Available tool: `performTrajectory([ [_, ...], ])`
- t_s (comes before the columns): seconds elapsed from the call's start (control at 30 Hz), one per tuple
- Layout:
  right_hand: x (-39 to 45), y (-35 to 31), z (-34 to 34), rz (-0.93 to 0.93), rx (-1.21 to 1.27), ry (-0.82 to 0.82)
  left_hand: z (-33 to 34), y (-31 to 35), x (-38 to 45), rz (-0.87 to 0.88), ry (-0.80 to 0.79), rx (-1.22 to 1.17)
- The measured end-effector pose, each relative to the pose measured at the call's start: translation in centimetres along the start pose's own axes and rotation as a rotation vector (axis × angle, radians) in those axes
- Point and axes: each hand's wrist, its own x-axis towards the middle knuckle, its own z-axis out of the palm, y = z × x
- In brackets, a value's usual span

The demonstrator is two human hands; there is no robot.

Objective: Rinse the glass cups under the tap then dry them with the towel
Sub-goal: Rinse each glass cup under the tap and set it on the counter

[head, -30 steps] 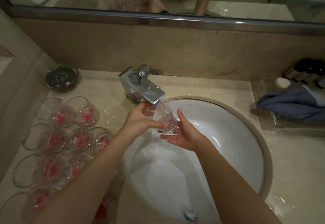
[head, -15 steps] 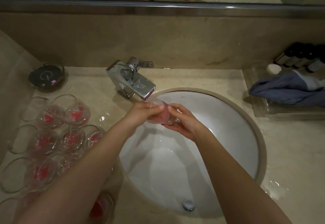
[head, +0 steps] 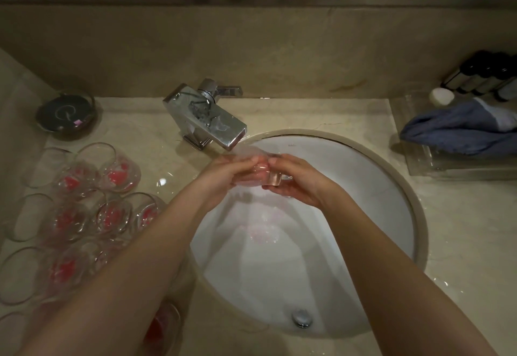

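A clear glass cup lies on its side just under the spout of the chrome tap, above the white sink. My left hand grips its open end and my right hand holds its thick base. Pinkish water and foam run down the basin below. Several more glass cups with red residue stand crowded on the counter at the left. A blue-grey towel lies on a clear tray at the right.
A dark round dish sits at the back left of the counter. Dark toiletry bottles and a white soap stand behind the towel. The sink's drain plug is at the front. One cup stands under my left forearm.
The cup went from upright under the spout to lying sideways between both hands. My right hand moved from open beneath it to holding its base. Pink water now spreads in the basin.
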Motion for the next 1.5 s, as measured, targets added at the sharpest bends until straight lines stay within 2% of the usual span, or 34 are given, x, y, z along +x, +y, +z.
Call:
performTrajectory([
  [0.1, 0.0, 0.1, -0.1, -0.040, 0.004, -0.005, -0.4, 0.1, 0.0, 0.012, -0.041, -0.025],
  [0.27, 0.1, -0.5, 0.9, 0.115, -0.052, 0.042, -0.6, -0.4, 0.1, -0.018, -0.015, -0.016],
  [0.47, 0.5, 0.5, 0.6, -0.014, -0.038, -0.012, -0.8, 0.0, 0.6, -0.035, 0.007, -0.056],
  [0.6, 0.4, -0.1, 1.5, 0.090, -0.008, 0.009, -0.4, -0.1, 0.5, -0.017, -0.008, -0.019],
  [0.8, 0.7, -0.3, 0.8, -0.113, -0.226, 0.006, -0.3, -0.3, 0.6, -0.084, 0.060, -0.064],
  [0.9, 0.2, -0.5, 1.0, -0.053, -0.298, -0.023, -0.3, 0.1, 0.5, -0.042, 0.040, -0.057],
  [0.97, -0.1, -0.9, 1.0, 0.006, -0.284, 0.008, -0.1, 0.4, 0.4, -0.037, 0.049, -0.014],
  [1.07, 0.0, -0.7, 0.4, -0.064, -0.241, -0.036, 0.1, 0.6, 0.4, -0.056, 0.068, 0.018],
  [1.17, 0.2, -0.4, -0.2, -0.124, -0.219, -0.008, 0.3, 0.6, 0.5, -0.056, 0.065, -0.018],
  [1.27, 0.0, -0.8, 0.1, -0.032, -0.134, 0.050, 0.7, 0.8, 0.2, -0.049, 0.045, -0.007],
  [1.5, 0.2, -0.8, -0.8, -0.113, -0.236, 0.002, 0.7, 0.5, 0.4, -0.078, 0.113, -0.026],
])
